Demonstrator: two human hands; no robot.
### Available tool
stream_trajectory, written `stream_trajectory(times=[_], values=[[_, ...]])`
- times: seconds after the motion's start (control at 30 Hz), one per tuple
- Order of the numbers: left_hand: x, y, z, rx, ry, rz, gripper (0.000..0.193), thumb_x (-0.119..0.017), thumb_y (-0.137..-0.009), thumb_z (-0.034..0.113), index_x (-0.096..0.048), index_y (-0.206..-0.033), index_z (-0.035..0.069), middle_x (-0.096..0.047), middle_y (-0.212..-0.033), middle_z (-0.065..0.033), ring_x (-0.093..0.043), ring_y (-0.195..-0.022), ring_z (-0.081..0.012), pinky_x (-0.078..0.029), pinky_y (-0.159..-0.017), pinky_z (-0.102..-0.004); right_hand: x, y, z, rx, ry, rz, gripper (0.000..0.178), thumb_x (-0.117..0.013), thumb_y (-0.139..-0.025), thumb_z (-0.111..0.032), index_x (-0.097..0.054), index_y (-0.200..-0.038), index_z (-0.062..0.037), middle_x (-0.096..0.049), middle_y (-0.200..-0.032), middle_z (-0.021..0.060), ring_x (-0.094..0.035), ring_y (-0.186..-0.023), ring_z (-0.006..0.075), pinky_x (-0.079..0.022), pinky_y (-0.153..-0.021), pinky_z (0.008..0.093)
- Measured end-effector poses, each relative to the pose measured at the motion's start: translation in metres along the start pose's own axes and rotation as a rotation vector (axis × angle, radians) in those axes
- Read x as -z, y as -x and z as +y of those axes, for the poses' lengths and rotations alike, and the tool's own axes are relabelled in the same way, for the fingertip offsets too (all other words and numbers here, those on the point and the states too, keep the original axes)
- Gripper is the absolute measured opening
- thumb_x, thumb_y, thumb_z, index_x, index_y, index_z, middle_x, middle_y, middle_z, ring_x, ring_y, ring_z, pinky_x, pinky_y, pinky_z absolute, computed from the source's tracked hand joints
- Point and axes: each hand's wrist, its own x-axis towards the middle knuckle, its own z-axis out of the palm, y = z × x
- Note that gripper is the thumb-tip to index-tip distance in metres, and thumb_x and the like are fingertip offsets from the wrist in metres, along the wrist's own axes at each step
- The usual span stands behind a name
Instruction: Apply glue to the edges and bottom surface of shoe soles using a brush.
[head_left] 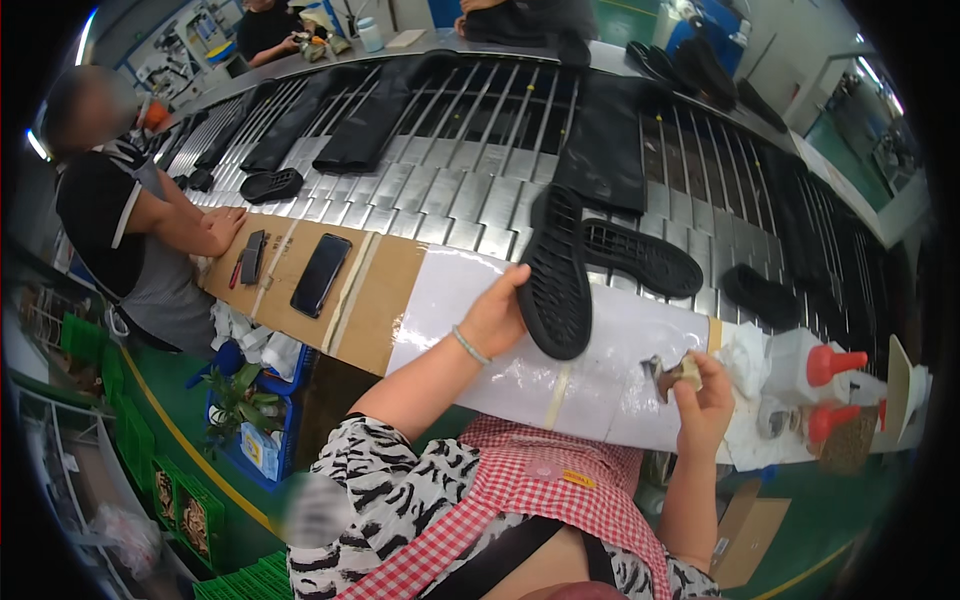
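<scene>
My left hand (498, 318) grips the edge of a black shoe sole (556, 290), its ridged, pocketed face turned up. The sole is tilted over a white sheet (460, 300) on the bench. In my right hand (707, 400) is a small tool (684, 372) with a pale, yellowish body and a darker end. Its exact kind is unclear. A second black sole (645, 258) lies just beyond the held one, and a smaller one (758, 296) sits further right.
Beyond the sheet runs a slatted metal conveyor (430, 200) carrying black boot shafts (605, 150). Red-capped bottles (830, 368) stand at right near white tissue (742, 365). A phone (321, 275) rests on cardboard (385, 310). A co-worker (130, 220) stands at left.
</scene>
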Motion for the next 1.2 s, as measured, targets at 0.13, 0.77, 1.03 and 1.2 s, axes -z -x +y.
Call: stream_trajectory(times=[0.13, 0.77, 1.03, 1.2], values=[[0.036, -0.017, 0.042, -0.246, 0.013, 0.202, 0.04, -0.051, -0.093, 0.023, -0.05, -0.125, -0.001, -0.059, -0.126, -0.0142, -0.056, -0.117, -0.0287, -0.042, -0.106, -0.0454, -0.001, 0.021, 0.017, -0.141, -0.075, -0.089, 0.043, -0.074, -0.081, -0.013, -0.058, -0.118, 0.0037, -0.061, -0.106, 0.0063, -0.055, -0.1, 0.0148, -0.041, -0.092, 0.0289], [0.231, -0.046, 0.204, -0.747, -0.068, 0.885, 0.036, -0.059, -0.08, 0.005, -0.049, -0.114, -0.002, -0.052, -0.121, -0.0198, -0.053, -0.115, -0.0382, -0.048, -0.098, -0.0493, -0.038, 0.027, 0.058, -0.42, -0.45, -0.202, 0.033, -0.067, -0.088, -0.01, -0.057, -0.117, 0.0024, -0.065, -0.098, 0.008, -0.061, -0.088, 0.0157, -0.049, -0.08, 0.0309], [0.214, -0.035, 0.221, -0.668, -0.574, 1.26, 0.087, -0.073, -0.075, 0.021, -0.027, -0.143, -0.008, -0.034, -0.143, -0.0275, -0.047, -0.125, -0.039, -0.048, -0.098, -0.0439, -0.026, 0.037, 0.077, -0.414, -0.525, -0.137, 0.032, -0.065, -0.089, -0.008, -0.056, -0.118, 0.0027, -0.065, -0.103, 0.009, -0.062, -0.092, 0.0162, -0.049, -0.085, 0.0305], [0.202, -0.038, 0.19, -0.809, -0.494, 1.096, 0.076, -0.064, -0.083, 0.012, -0.023, -0.143, -0.01, -0.046, -0.136, -0.0253, -0.056, -0.114, -0.0336, -0.046, -0.097, -0.0373, -0.017, 0.038, 0.082, -0.417, -0.495, -0.129, 0.031, -0.063, -0.089, -0.005, -0.056, -0.119, 0.0026, -0.065, -0.106, 0.0087, -0.062, -0.097, 0.016, -0.048, -0.088, 0.0299]])
